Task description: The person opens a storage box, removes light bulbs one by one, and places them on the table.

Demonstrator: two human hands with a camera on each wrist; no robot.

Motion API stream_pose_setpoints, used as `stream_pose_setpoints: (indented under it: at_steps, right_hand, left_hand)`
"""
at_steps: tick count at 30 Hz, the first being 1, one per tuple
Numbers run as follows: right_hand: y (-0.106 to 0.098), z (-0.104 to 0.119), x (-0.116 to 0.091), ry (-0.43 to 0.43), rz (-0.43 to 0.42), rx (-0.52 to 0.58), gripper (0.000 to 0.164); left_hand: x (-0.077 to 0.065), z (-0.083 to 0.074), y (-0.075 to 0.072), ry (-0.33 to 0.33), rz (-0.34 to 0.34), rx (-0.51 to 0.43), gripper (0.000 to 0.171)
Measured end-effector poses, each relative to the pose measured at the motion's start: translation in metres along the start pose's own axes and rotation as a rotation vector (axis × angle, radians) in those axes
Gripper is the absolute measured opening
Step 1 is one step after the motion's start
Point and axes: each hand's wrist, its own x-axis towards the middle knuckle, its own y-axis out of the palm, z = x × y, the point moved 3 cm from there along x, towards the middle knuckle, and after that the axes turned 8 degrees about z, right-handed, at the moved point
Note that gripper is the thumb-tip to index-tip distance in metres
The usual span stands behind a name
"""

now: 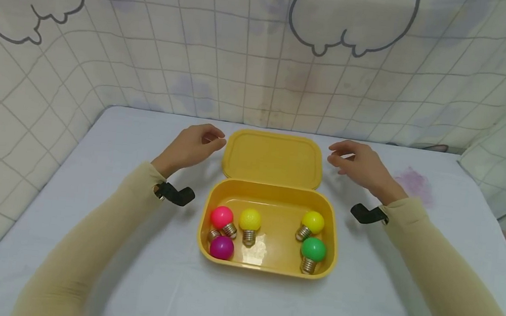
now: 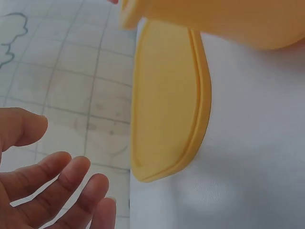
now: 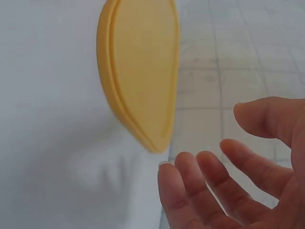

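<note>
Here's a fine two-handed stance: the left hand (image 1: 195, 145) hovers just beside the left end of the yellow lid (image 1: 273, 157), the right hand (image 1: 362, 163) just off its right end. Fingers on both sides are loosely bent, thumbs apart from them, gripping nothing, and the wrist views show a gap between each hand and the lid.

The lid lies flat along the far edge of the table (image 1: 266, 307), so any grip looks best kept level; a shove away could tip it over that edge. Thumbs on top, fingertips under both short ends at once, and it should come up without twisting.

Nearer the table's front edge sits the yellow box (image 1: 280, 209), right up against the lid; whether they touch is hard to call. Inside, a pink bulb (image 1: 222, 217), a purple bulb (image 1: 222, 247) and a yellow bulb (image 1: 250, 220) lie to the left, a second yellow bulb (image 1: 313, 222) and a green bulb (image 1: 314, 249) to the right. Round things roll, so a bump on that box is worth avoiding: steady wrists, even pressure, both hands in time.
</note>
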Motion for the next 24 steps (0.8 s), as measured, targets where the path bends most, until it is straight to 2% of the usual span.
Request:
stream_pose_setpoints:
  at_steps: [10,17,24]
  right_hand:
    - [0.003,0.026,-0.023,-0.122,-0.080,-0.117,0.044]
    - [0.004,0.035,-0.040,-0.163,-0.092,-0.128,0.045]
    - [0.010,0.044,-0.058,-0.258,-0.095,-0.126,0.041]
  left_hand:
    - [-0.025,-0.002,0.003,0.119,-0.043,0.061,0.040]
    - [-0.037,-0.004,0.007,0.181,-0.077,0.088,0.037]
    - [-0.051,-0.006,0.015,0.241,-0.110,0.130,0.039]
